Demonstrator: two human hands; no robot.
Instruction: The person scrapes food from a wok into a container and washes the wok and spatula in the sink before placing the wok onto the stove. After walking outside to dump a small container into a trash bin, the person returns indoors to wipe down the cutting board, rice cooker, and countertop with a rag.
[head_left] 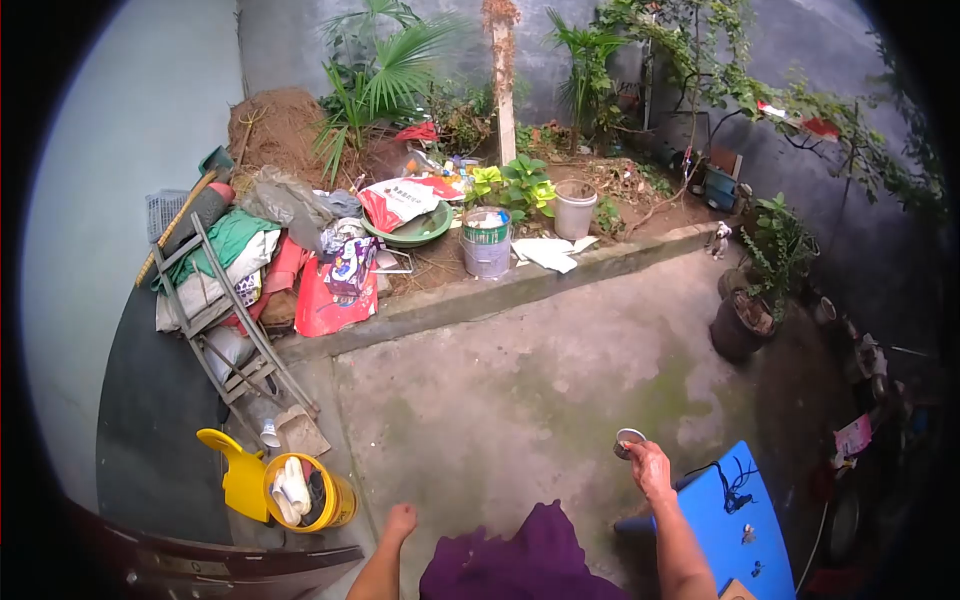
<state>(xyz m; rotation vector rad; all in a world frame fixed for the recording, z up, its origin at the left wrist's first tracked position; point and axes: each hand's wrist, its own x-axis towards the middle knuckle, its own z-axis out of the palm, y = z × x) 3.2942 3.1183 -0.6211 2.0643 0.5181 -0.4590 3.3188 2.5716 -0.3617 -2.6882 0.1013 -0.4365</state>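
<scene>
In my right hand [652, 474] is a small metal cup [628, 437], gripped by its side with the fingers closed round it. The cup's round rim faces up, above the concrete floor; its contents are too small to make out. Just right of that forearm stands a blue table [728, 505] with a tangle of black cord [738, 490] and a few tiny items on it. My left hand [401, 520] hangs low over the floor, its fingers curled in, with nothing visible in them. Nearest to it is a yellow bucket [345, 500] holding white gloves or shoes [291, 490].
A yellow chair [240, 478] stands behind the bucket. A ladder-like frame [215, 290] leans on a heap of cloths and bags at the left. A low concrete curb [450, 308] edges the planting bed. Potted plants [742, 325] line the right side.
</scene>
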